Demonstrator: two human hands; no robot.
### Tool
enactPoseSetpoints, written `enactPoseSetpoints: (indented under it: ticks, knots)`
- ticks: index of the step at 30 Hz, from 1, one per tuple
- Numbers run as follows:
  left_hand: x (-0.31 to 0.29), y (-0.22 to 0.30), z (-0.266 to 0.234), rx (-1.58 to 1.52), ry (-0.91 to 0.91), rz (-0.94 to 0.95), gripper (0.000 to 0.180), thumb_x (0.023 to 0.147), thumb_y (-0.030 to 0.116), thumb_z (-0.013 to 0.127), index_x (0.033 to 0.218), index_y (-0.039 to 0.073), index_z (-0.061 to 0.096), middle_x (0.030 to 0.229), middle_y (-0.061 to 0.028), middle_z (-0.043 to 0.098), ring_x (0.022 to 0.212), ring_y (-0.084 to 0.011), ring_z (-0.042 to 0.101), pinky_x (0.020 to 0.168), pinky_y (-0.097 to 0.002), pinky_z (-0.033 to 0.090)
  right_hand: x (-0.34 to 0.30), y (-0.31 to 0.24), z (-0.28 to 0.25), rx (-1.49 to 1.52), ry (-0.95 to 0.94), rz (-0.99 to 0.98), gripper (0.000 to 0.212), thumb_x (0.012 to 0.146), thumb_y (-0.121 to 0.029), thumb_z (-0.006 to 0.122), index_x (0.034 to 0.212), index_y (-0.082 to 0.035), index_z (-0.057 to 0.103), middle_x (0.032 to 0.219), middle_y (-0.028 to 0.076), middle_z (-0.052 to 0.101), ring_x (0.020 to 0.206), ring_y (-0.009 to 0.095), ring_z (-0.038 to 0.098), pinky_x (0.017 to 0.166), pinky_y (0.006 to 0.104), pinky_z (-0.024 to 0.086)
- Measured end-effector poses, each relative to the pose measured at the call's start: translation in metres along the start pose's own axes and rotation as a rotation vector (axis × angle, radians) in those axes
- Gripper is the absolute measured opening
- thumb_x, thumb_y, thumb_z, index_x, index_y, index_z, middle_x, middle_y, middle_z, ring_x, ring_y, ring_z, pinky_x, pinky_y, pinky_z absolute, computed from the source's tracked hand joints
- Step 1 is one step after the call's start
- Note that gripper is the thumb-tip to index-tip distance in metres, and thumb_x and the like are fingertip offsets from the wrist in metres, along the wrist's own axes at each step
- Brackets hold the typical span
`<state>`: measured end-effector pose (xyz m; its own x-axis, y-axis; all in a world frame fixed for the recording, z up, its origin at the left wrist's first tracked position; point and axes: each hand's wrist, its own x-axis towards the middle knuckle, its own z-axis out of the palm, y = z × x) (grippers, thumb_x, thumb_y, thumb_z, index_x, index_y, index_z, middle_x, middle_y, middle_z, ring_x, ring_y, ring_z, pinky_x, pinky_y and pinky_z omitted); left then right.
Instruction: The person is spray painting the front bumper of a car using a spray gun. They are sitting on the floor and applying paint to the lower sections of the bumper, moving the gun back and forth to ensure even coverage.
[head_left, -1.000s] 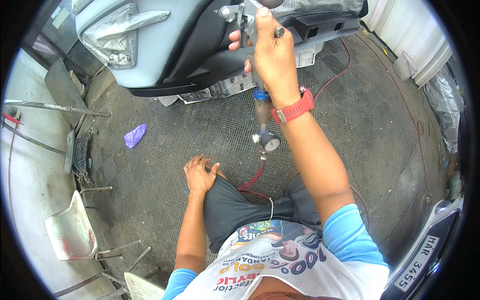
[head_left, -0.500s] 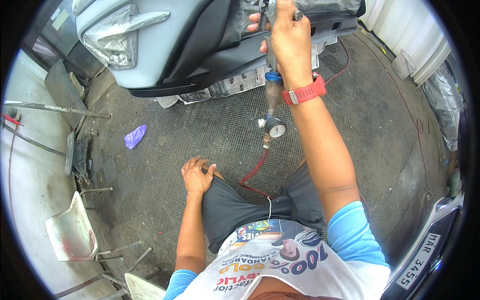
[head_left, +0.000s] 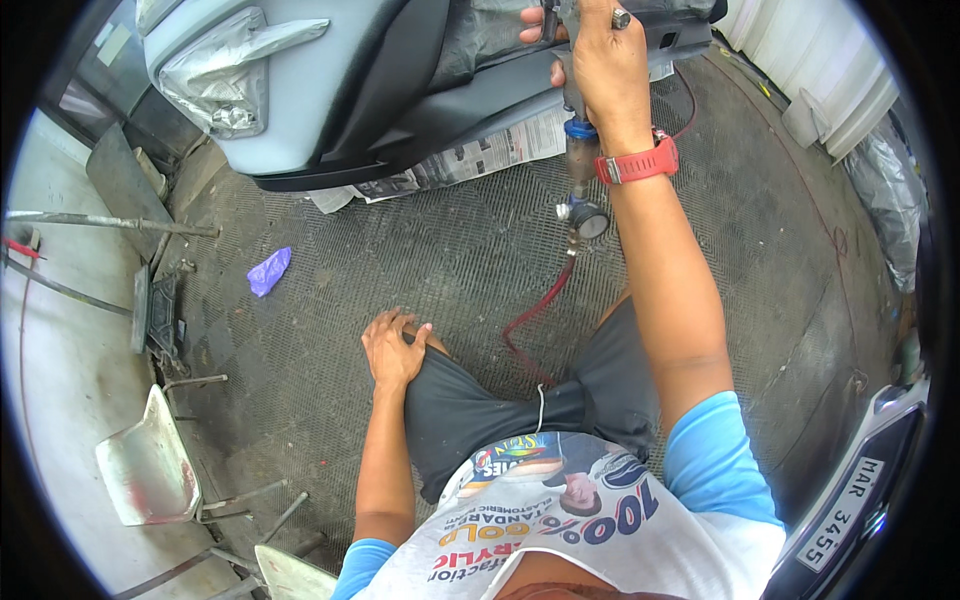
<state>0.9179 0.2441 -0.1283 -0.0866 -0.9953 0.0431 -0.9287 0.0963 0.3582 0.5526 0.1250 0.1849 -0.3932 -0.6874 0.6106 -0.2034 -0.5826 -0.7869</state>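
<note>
My right hand [head_left: 612,90], with a red watch on its wrist, is wrapped round the handle of a spray gun [head_left: 575,95] at the top of the view. Below the handle hang a blue-ringed filter, a round pressure gauge [head_left: 591,222] and a dark red air hose [head_left: 540,300]. The gun's front end is cut off by the view's upper edge. Beyond it is a grey and black car bumper [head_left: 300,100], its lamp area [head_left: 222,80] covered with crinkled masking film. My left hand [head_left: 392,348] lies open over my left knee, fingers spread, holding nothing.
Newspaper sheets [head_left: 470,160] lie under the bumper on the textured dark floor. A purple crumpled piece [head_left: 269,271] is on the floor at left. Stained chairs [head_left: 150,465] and metal bars [head_left: 110,219] stand along the left; a vehicle's end [head_left: 880,440] is at lower right.
My right hand has moved right and slightly up with the spray gun, drawing the gauge and hose along. My left hand has stayed on the knee.
</note>
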Motion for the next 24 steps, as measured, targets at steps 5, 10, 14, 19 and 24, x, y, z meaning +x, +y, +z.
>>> enactPoseSetpoints:
  ticks: [5, 10, 14, 19, 24]
  knots:
    - [-0.007, 0.004, -0.002, 0.034, 0.019, 0.006, 0.044, 0.094, 0.044, 0.081, 0.122, 0.011, 0.084, 0.15, -0.0162, 0.069, 0.149, -0.0349, 0.054, 0.128, -0.0513, 0.034, -0.018, 0.038, -0.025, 0.012, -0.15, 0.057, 0.058, 0.117, -0.054, 0.048, 0.121, -0.002, 0.075, 0.088, 0.008, 0.08, 0.067, 0.011, 0.072, 0.048, 0.0255, 0.051]
    - [-0.022, 0.006, -0.011, 0.089, 0.035, -0.017, 0.043, 0.094, 0.043, 0.082, 0.122, 0.01, 0.084, 0.151, -0.016, 0.068, 0.151, -0.0356, 0.053, 0.129, -0.0518, 0.032, -0.062, 0.06, -0.033, 0.064, -0.317, 0.184, 0.061, 0.118, -0.053, 0.045, 0.144, -0.003, 0.069, 0.099, 0.009, 0.081, 0.081, 0.009, 0.075, 0.05, 0.0219, 0.051]
    - [-0.041, 0.009, -0.021, 0.152, 0.051, -0.07, 0.044, 0.094, 0.043, 0.082, 0.122, 0.01, 0.083, 0.152, -0.0151, 0.067, 0.151, -0.0358, 0.052, 0.13, -0.0519, 0.031, -0.067, 0.075, -0.039, 0.168, -0.307, 0.247, 0.062, 0.118, -0.054, 0.046, 0.145, -0.003, 0.069, 0.1, 0.008, 0.081, 0.082, 0.009, 0.076, 0.051, 0.0213, 0.051]
    - [-0.069, 0.018, -0.037, 0.25, 0.102, -0.095, 0.041, 0.095, 0.042, 0.08, 0.122, 0.012, 0.083, 0.151, -0.0118, 0.068, 0.149, -0.0359, 0.053, 0.128, -0.0534, 0.034, -0.043, 0.089, -0.045, 0.35, -0.244, 0.209, 0.06, 0.116, -0.055, 0.05, 0.134, -0.004, 0.073, 0.093, 0.006, 0.08, 0.075, 0.008, 0.073, 0.05, 0.0229, 0.051]
    - [-0.099, 0.021, -0.048, 0.286, 0.167, -0.125, 0.035, 0.095, 0.037, 0.081, 0.119, 0.012, 0.082, 0.147, -0.013, 0.069, 0.145, -0.0377, 0.055, 0.124, -0.0551, 0.037, -0.018, 0.084, -0.048, 0.486, -0.162, 0.151, 0.056, 0.112, -0.056, 0.055, 0.111, -0.005, 0.077, 0.084, 0.005, 0.078, 0.067, 0.008, 0.071, 0.05, 0.0259, 0.052]
